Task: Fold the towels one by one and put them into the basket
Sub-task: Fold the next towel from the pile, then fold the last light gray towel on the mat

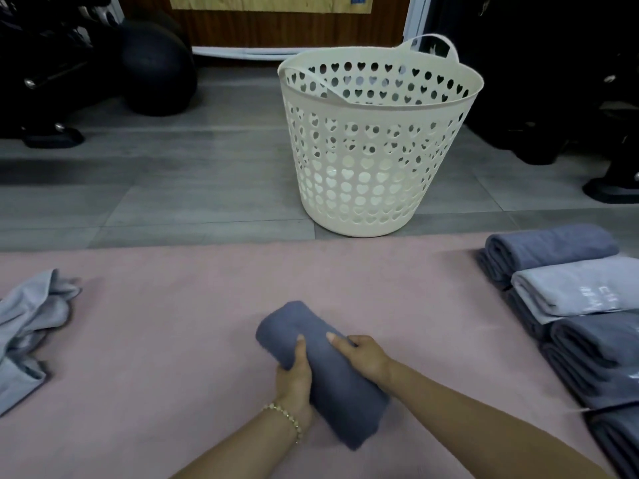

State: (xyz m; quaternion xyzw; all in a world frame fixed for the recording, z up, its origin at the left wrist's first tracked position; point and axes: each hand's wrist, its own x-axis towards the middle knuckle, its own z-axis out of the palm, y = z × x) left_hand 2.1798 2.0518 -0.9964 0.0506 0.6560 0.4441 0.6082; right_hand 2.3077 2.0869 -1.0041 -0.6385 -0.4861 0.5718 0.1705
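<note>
Only one camera here, strapped to my head, wide-angle, aimed forward and down along my own arms. It's pretty close in: my left hand [294,376] and right hand [363,356] on the towel [339,402] sit low in frame, around 6 o'clock. The basket [380,106] is farther out, roughly 12 to 1 o'clock. Frame edges look bent and smeary, probably the lens.

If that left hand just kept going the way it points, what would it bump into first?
The left hand grips the dark towel; past it lies bare pink mat, then probably the white basket, though depth is hard to judge.
</note>
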